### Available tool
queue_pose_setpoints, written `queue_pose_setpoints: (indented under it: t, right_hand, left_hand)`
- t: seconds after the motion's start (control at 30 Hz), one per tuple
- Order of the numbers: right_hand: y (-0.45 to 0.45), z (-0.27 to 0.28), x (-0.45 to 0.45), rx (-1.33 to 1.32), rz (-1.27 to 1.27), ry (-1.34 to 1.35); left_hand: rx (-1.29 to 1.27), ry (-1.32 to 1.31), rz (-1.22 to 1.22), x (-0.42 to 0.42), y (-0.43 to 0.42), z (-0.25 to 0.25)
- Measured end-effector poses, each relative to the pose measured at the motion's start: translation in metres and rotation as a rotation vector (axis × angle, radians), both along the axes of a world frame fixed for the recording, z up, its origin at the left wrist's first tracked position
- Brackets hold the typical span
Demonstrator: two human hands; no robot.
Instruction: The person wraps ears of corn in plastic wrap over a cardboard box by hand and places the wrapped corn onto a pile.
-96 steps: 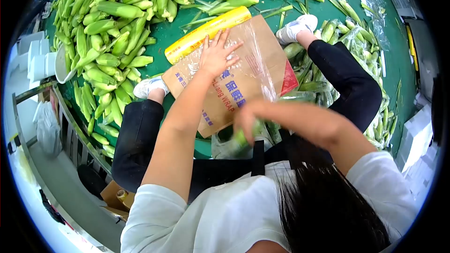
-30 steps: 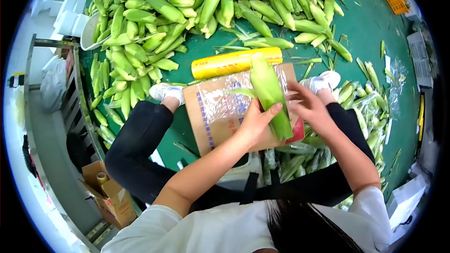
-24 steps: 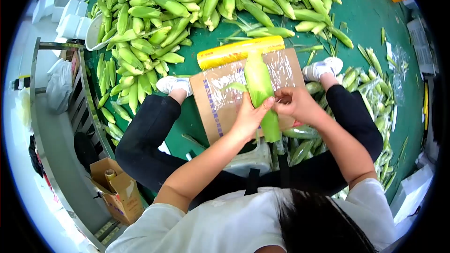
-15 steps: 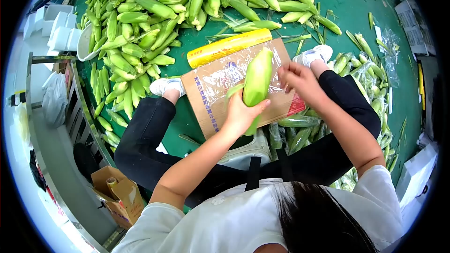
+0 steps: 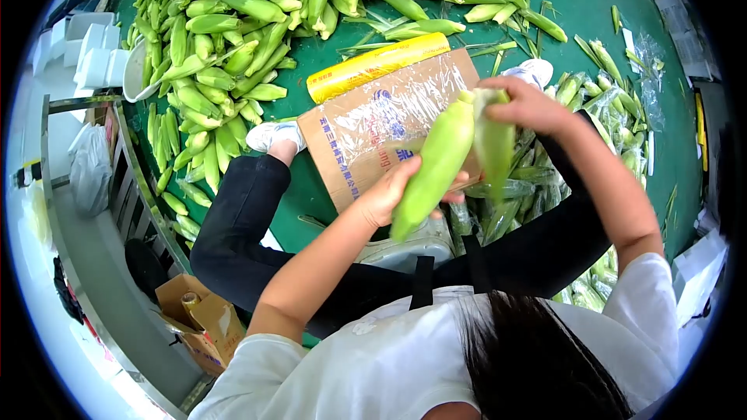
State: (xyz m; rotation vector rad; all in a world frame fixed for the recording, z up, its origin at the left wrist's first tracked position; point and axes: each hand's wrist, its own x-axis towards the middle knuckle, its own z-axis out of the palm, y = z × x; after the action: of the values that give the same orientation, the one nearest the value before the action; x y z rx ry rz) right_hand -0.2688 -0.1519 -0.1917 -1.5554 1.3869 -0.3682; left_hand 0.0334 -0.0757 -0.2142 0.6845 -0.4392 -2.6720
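An ear of corn (image 5: 436, 163) in pale green husk lies tilted across my left hand (image 5: 397, 190), whose fingers wrap under it. At its upper end my right hand (image 5: 517, 105) grips a loose husk leaf (image 5: 496, 144), blurred by motion and hanging down beside the ear. Below both hands is a cardboard box (image 5: 366, 128) with clear film over its top. Along the far edge of the box lies a yellow roll of film (image 5: 379, 67).
Unwrapped corn (image 5: 241, 23) is heaped at the far left. Film-wrapped corn (image 5: 615, 117) lies to my right. A small open carton (image 5: 198, 327) stands at the lower left, near a metal rack (image 5: 85, 264). My shoes flank the cardboard box.
The ear has tipped from nearly upright to slanting, its lower end now closer to me. My right hand, empty-looking before, now holds a husk leaf at the ear's top.
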Motion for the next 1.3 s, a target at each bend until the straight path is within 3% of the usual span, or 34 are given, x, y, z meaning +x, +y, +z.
queue_pose_setpoints:
  t: [0.03,0.1,0.13,0.2,0.27,0.3,0.33,0.37,0.4,0.47,0.57,0.6,0.67,0.73,0.77,0.87,0.9,0.93,1.1,1.13,1.2,1.3]
  right_hand:
    - [-0.022,0.017,-0.021,0.199,-0.004,-0.059]
    - [-0.073,-0.009,-0.119,-0.002,-0.500,-0.552]
    - [-0.086,-0.002,-0.154,-0.182,-0.897,-0.943]
    - [-0.064,-0.016,-0.149,-0.097,-1.103,-0.717]
    - [-0.031,-0.070,-0.093,0.256,-0.634,-0.037]
    - [-0.009,-0.093,-0.055,0.416,-0.403,0.342]
    - [0.024,-0.148,-0.035,0.077,-0.289,0.442]
    - [0.041,-0.126,0.012,0.114,-0.440,0.466]
    - [0.050,-0.111,0.045,-0.047,-0.459,0.675]
    - [0.055,-0.122,0.064,-0.007,-0.415,0.635]
    - [0.061,-0.151,0.036,0.156,-0.311,0.209]
    - [0.066,-0.141,0.030,0.265,-0.504,-0.145]
    - [0.058,-0.130,0.012,0.262,-0.718,-0.402]
    - [0.028,-0.111,0.018,0.071,-0.649,-0.881]
    - [0.017,-0.082,0.035,0.079,-0.823,-0.638]
    - [0.039,-0.111,0.050,-0.135,-0.603,0.530]
    - [0.054,-0.117,0.062,0.037,-0.527,0.666]
    - [0.070,-0.131,0.081,-0.088,-0.588,0.808]
    - [0.081,-0.162,0.057,0.119,-0.513,0.324]
    - [0.080,-0.157,0.039,0.490,-0.722,-0.091]
    - [0.067,-0.128,0.019,0.446,-0.770,-0.629]
    - [0.020,-0.103,0.081,-0.301,-0.368,-0.231]
  left_hand:
    - [-0.048,-0.062,-0.128,0.005,-0.003,-0.010]
    - [-0.052,-0.210,-0.118,0.019,-0.010,-0.021]
    - [-0.128,-0.338,-0.103,0.027,-0.019,-0.027]
    - [-0.541,-0.567,-0.012,0.033,-0.040,-0.047]
    - [-1.149,-0.832,0.177,0.028,-0.055,-0.069]
    - [-1.252,-0.936,0.160,0.026,-0.060,-0.072]
    - [-1.358,-1.039,0.142,0.022,-0.065,-0.074]
    - [-1.461,-1.144,0.124,0.018,-0.069,-0.078]
    - [-1.540,-1.247,0.085,0.016,-0.073,-0.083]
    - [-1.677,-1.465,-0.017,0.015,-0.070,-0.098]
    - [-1.632,-1.564,-0.094,0.014,-0.067,-0.100]
    - [-1.629,-1.585,-0.137,0.015,-0.070,-0.097]
    - [-1.624,-1.595,-0.136,0.016,-0.070,-0.101]
    - [-1.656,-1.603,-0.104,0.016,-0.070,-0.106]
    - [-1.667,-1.594,-0.086,0.017,-0.070,-0.107]
    - [-1.574,-1.615,-0.162,0.014,-0.068,-0.102]
    - [-1.609,-1.628,-0.152,0.014,-0.067,-0.104]
    - [-1.633,-1.626,-0.135,0.014,-0.072,-0.106]
    - [-1.622,-1.604,-0.193,0.018,-0.067,-0.104]
    - [-1.626,-1.600,-0.223,0.020,-0.071,-0.102]
    - [-1.674,-1.589,-0.185,0.022,-0.074,-0.109]
    - [-1.631,-1.547,-0.200,0.016,-0.071,-0.114]
